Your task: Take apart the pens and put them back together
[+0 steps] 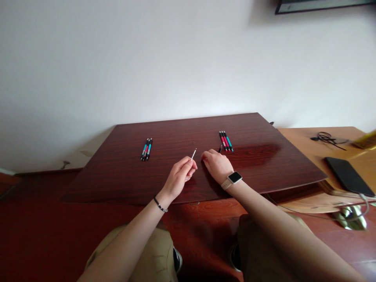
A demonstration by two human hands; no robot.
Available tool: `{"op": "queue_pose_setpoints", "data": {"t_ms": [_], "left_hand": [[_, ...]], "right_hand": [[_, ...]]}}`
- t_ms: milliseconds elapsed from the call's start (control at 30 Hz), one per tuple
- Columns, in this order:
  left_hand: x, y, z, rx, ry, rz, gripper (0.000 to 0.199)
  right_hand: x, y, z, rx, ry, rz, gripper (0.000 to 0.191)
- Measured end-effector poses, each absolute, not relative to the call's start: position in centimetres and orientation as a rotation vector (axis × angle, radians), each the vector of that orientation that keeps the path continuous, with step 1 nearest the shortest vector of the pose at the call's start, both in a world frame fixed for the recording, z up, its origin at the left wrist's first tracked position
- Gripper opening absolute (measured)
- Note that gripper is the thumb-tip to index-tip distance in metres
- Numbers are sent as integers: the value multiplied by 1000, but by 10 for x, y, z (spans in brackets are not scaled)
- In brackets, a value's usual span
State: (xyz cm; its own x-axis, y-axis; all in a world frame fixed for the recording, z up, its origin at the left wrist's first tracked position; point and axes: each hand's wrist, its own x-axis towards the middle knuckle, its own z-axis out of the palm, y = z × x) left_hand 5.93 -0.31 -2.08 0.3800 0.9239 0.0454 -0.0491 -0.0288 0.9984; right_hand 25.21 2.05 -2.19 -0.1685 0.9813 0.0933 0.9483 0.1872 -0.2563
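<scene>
Between the thumb and fingers of my left hand point(179, 174) is a thin white pen refill point(194, 154) with a dark tip, pointing up and away from me. My right hand point(216, 164) lies low on the table, its fingers curled and mostly hidden from above. A short black piece point(220, 149), perhaps part of a pen, shows just beyond its knuckles; whether the fingers grip it is hidden. A row of several pens point(226, 141) with pink, turquoise and black barrels lies past my right hand. Another group of pens point(146, 149) lies to the left.
The dark wooden table point(182, 133) stands against a white wall. To its right, a lighter wooden desk point(296, 137) carries a black phone point(349, 175), a coiled black cable point(326, 138) and a yellow object point(366, 141). A framed edge point(323, 5) juts in at the top right.
</scene>
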Motion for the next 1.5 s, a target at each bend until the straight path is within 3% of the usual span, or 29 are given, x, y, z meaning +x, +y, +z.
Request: {"op": "queue_pose_setpoints", "data": {"t_ms": [267,567,867,1133,1500], "left_hand": [[56,5,-26,1298,849,1040,32],[50,11,-18,981,740,1117,35],[46,18,-21,1019,761,1135,15],[51,11,-19,1200,781,1049,20],[55,7,-22,1297,796,994,19]], "right_hand": [[253,19,-24,-1755,-2298,202,31],[259,22,-30,-1591,-2201,341,23],[261,28,-31,-1212,-1764,749,13],[261,37,-25,-876,-1145,1099,36],[260,31,-17,-773,-1079,1160,41]]}}
